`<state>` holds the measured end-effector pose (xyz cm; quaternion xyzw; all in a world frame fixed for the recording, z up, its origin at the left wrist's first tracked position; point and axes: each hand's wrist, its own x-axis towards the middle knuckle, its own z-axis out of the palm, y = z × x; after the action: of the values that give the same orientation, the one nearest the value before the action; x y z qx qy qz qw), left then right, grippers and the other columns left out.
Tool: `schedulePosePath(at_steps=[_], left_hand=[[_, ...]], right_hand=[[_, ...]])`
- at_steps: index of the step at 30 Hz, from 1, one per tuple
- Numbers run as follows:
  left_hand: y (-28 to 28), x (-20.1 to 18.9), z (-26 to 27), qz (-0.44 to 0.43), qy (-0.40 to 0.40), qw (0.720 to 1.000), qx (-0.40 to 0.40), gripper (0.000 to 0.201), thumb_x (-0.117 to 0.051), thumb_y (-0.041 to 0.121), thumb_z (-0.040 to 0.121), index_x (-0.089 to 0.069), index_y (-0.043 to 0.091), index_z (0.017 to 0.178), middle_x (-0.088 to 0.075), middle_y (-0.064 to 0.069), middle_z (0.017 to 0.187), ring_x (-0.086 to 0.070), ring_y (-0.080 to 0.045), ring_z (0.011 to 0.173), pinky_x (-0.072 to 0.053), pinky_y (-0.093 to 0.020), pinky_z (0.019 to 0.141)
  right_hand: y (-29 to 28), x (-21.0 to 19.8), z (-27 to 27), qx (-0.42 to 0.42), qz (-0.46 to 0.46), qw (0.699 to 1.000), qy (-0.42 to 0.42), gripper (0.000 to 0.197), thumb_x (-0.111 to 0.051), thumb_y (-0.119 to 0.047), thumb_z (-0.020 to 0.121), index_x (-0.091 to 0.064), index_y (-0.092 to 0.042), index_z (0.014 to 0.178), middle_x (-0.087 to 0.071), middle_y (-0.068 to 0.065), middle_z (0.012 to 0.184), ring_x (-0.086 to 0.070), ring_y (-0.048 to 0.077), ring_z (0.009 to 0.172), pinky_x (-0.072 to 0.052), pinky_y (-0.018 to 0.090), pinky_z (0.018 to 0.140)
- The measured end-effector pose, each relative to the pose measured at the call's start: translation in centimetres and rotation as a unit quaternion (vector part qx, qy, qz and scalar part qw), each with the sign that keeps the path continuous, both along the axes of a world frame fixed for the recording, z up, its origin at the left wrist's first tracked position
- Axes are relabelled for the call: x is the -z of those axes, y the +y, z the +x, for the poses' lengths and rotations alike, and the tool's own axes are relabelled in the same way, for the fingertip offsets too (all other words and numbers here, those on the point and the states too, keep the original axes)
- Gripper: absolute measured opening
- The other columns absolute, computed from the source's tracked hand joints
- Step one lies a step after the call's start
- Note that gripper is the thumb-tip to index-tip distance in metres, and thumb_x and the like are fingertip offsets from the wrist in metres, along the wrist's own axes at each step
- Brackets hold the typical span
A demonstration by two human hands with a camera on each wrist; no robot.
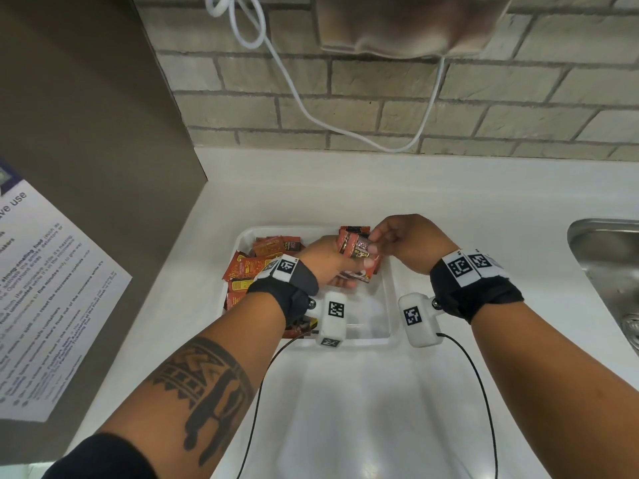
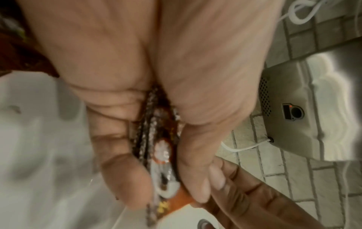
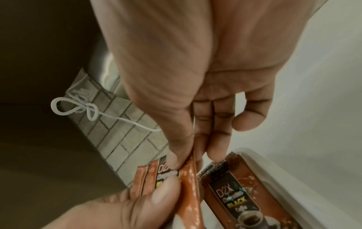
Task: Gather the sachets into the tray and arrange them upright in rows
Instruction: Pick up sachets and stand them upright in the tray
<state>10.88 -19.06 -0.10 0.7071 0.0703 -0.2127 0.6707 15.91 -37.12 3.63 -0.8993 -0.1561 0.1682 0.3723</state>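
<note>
Both hands gripping sachets over the tray

A bundle of sachets [image 1: 358, 252] is clasped by the left hand [image 1: 325, 262] and pinched by the right hand [image 1: 411, 245] above the tray [image 1: 389, 326].

Tray [image 1: 387, 299] on counter [image 1: 380, 392]; sachets [image 1: 256, 267] piled in tray's left part; sink [image 1: 608, 257] right.

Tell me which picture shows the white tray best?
The head view shows the white tray best: you see nearly its whole outline on the counter, with sachets piled at its left side. The right wrist view shows only one corner of its rim. The left wrist view is blurry, so the tray can't be made out clearly.
</note>
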Motion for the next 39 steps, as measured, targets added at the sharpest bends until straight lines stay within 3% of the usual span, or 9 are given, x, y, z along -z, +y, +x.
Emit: schedulePosePath(at_steps=[4, 9, 14, 18, 20, 24, 26, 34, 39], left_hand=[[0.3, -0.2, -0.5, -0.022, -0.012, 1.000, 0.009, 0.021, -0.071, 0.007, 0.091, -0.066, 0.014, 0.110, -0.069, -0.007, 0.092, -0.066, -0.017, 0.080, -0.059, -0.025, 0.062], [0.4, -0.4, -0.5, 0.076, -0.042, 0.996, -0.009, 0.024, -0.076, 0.005, 0.086, -0.067, 0.007, 0.108, -0.068, -0.004, 0.084, -0.066, -0.012, 0.067, -0.061, -0.027, 0.063], [0.6, -0.6, -0.6, 0.188, 0.068, 0.980, 0.005, 0.022, -0.068, 0.016, 0.094, -0.066, -0.003, 0.107, -0.066, -0.018, 0.086, -0.062, -0.024, 0.066, -0.060, -0.037, 0.069], [0.7, -1.0, -0.8, 0.287, 0.116, 0.951, 0.015, 0.014, -0.062, 0.015, 0.092, -0.066, 0.002, 0.088, -0.064, -0.014, 0.079, -0.060, -0.028, 0.061, -0.051, -0.026, 0.048], [0.4, -0.9, -0.5, 0.279, 0.119, 0.952, 0.034, 0.016, -0.064, 0.014, 0.089, -0.069, -0.001, 0.092, -0.065, -0.015, 0.079, -0.060, -0.029, 0.066, -0.050, -0.032, 0.060], [-1.1, 0.0, -0.4, 0.243, 0.102, 0.958, 0.109, 0.031, -0.069, 0.022, 0.090, -0.071, -0.003, 0.109, -0.068, -0.014, 0.081, -0.062, -0.027, 0.072, -0.052, -0.038, 0.074], [-1.9, 0.3, -0.3, 0.252, 0.092, 0.955, 0.129, 0.033, -0.070, 0.023, 0.090, -0.071, -0.002, 0.110, -0.071, -0.017, 0.086, -0.063, -0.026, 0.072, -0.055, -0.040, 0.077], [-2.9, 0.2, 0.3, 0.268, 0.085, 0.952, 0.122, 0.011, -0.068, 0.017, 0.093, -0.068, 0.006, 0.092, -0.065, -0.006, 0.074, -0.058, -0.016, 0.055, -0.050, -0.023, 0.049], [-3.0, 0.6, 0.5, 0.268, 0.091, 0.950, 0.129, 0.014, -0.068, 0.019, 0.093, -0.065, 0.010, 0.082, -0.065, -0.005, 0.073, -0.059, -0.015, 0.054, -0.050, -0.024, 0.051]], right_hand=[[0.0, -0.5, 0.4, 0.017, 0.027, 0.999, -0.001, 0.008, -0.078, -0.019, 0.084, -0.072, -0.022, 0.087, -0.073, -0.001, 0.086, -0.068, 0.018, 0.084, -0.053, 0.027, 0.080], [0.5, -1.2, 0.6, 0.040, 0.014, 0.999, -0.022, 0.006, -0.078, -0.021, 0.083, -0.074, -0.024, 0.082, -0.073, -0.004, 0.084, -0.068, 0.015, 0.084, -0.053, 0.028, 0.080], [0.7, -1.5, 0.7, 0.050, -0.059, 0.994, -0.071, 0.004, -0.074, -0.021, 0.086, -0.075, -0.023, 0.083, -0.067, -0.013, 0.078, -0.062, 0.008, 0.080, -0.041, 0.015, 0.063], [0.3, -0.9, 0.6, 0.047, -0.114, 0.991, -0.061, 0.003, -0.074, -0.022, 0.086, -0.076, -0.020, 0.088, -0.067, -0.008, 0.083, -0.062, 0.012, 0.086, -0.044, 0.022, 0.072], [0.3, -0.4, 0.5, 0.041, -0.126, 0.990, -0.051, 0.001, -0.074, -0.023, 0.085, -0.075, -0.022, 0.085, -0.068, -0.006, 0.088, -0.061, 0.013, 0.087, -0.046, 0.024, 0.075], [0.7, 0.4, 0.4, 0.017, -0.170, 0.984, -0.054, 0.003, -0.073, -0.029, 0.086, -0.074, -0.028, 0.083, -0.065, -0.009, 0.085, -0.059, 0.012, 0.084, -0.037, 0.018, 0.060], [0.9, 0.4, 0.4, 0.001, -0.186, 0.981, -0.054, 0.007, -0.069, -0.028, 0.088, -0.077, -0.026, 0.088, -0.066, -0.008, 0.089, -0.060, 0.013, 0.088, -0.039, 0.020, 0.067], [1.0, 1.2, 0.6, 0.017, -0.168, 0.985, -0.025, 0.007, -0.073, -0.021, 0.085, -0.073, -0.027, 0.084, -0.063, -0.012, 0.085, -0.059, 0.010, 0.088, -0.038, 0.018, 0.067], [0.9, 1.4, 0.7, 0.029, -0.140, 0.990, -0.015, 0.011, -0.076, -0.014, 0.082, -0.073, -0.024, 0.086, -0.068, -0.006, 0.094, -0.061, 0.013, 0.092, -0.041, 0.020, 0.076]])
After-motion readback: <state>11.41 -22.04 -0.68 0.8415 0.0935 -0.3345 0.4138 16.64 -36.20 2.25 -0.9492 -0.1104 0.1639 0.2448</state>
